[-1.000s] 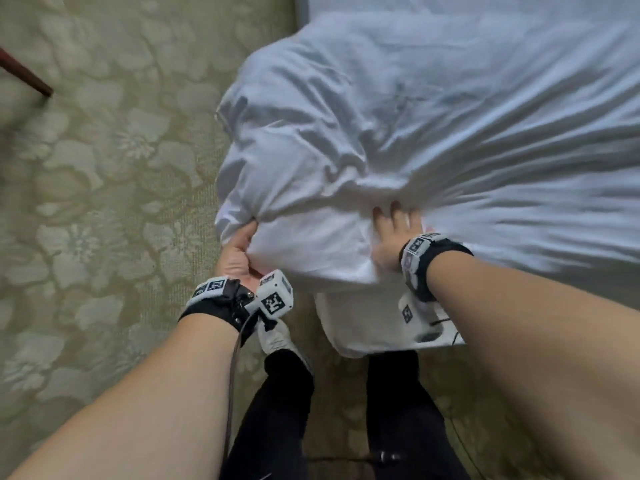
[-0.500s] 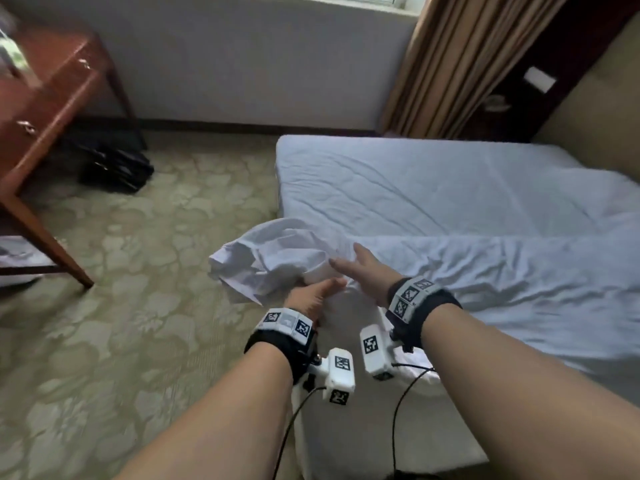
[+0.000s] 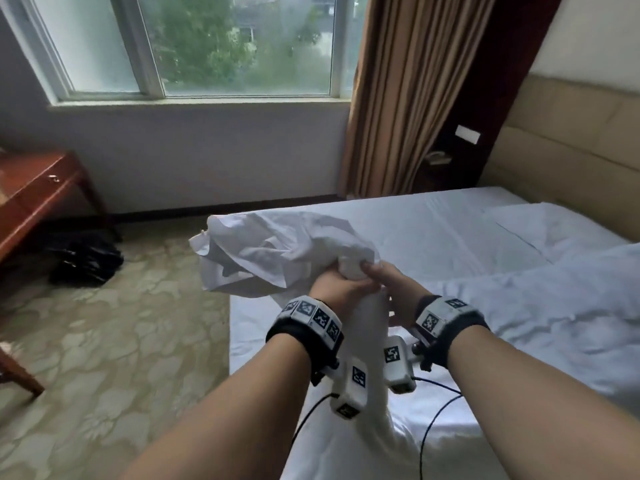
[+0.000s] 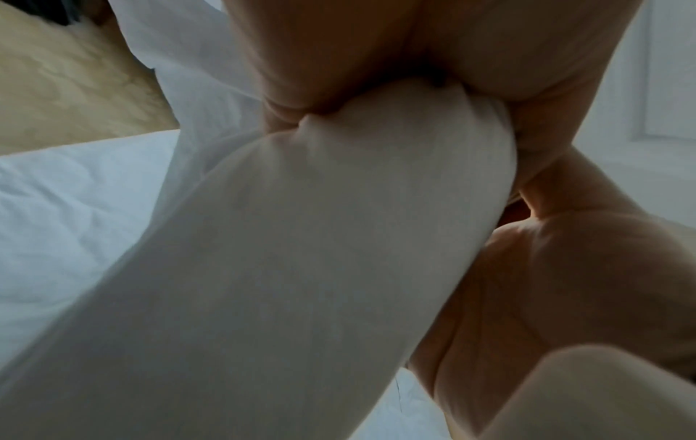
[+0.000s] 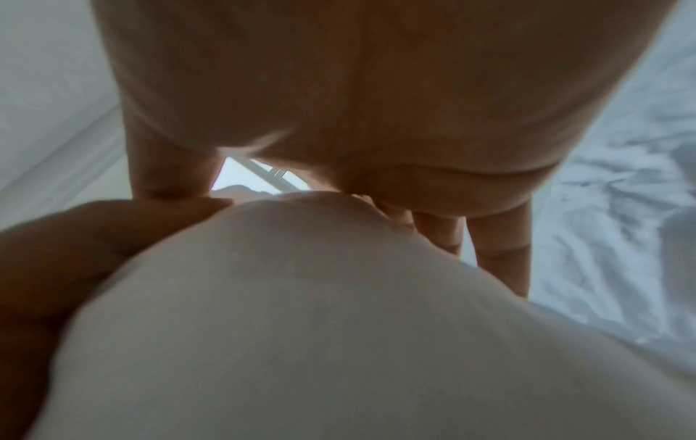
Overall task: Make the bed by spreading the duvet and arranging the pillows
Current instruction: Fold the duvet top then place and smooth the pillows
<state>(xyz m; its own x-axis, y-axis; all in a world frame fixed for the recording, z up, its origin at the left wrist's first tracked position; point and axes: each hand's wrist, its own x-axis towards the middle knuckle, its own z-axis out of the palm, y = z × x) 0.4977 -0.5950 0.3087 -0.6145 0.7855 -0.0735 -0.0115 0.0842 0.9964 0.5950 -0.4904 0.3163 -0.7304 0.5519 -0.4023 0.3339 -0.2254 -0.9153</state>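
Note:
A white duvet [image 3: 540, 306] lies crumpled over the near and right part of the bed [image 3: 408, 223]. Its corner [image 3: 273, 251] is lifted above the bed's left edge, bunched and flopping to the left. My left hand [image 3: 341, 284] grips the bunched fabric from the left. My right hand [image 3: 388, 278] grips it from the right, thumb on top, the two hands touching. The left wrist view shows the gathered cloth [image 4: 339, 238] squeezed in the fist. In the right wrist view the cloth [image 5: 301, 312] fills the palm. A white pillow [image 3: 550, 230] lies flat by the headboard [image 3: 571, 147].
Patterned carpet [image 3: 121, 341] runs along the bed's left side. A wooden desk [image 3: 38, 188] stands at far left with a black bag [image 3: 86, 258] on the floor beside it. A window [image 3: 207, 46] and brown curtain [image 3: 415, 91] are beyond the bed.
Both hands have closed round the duvet corner and lifted it off the bed. The head view has risen from the floor and bed corner toward the window.

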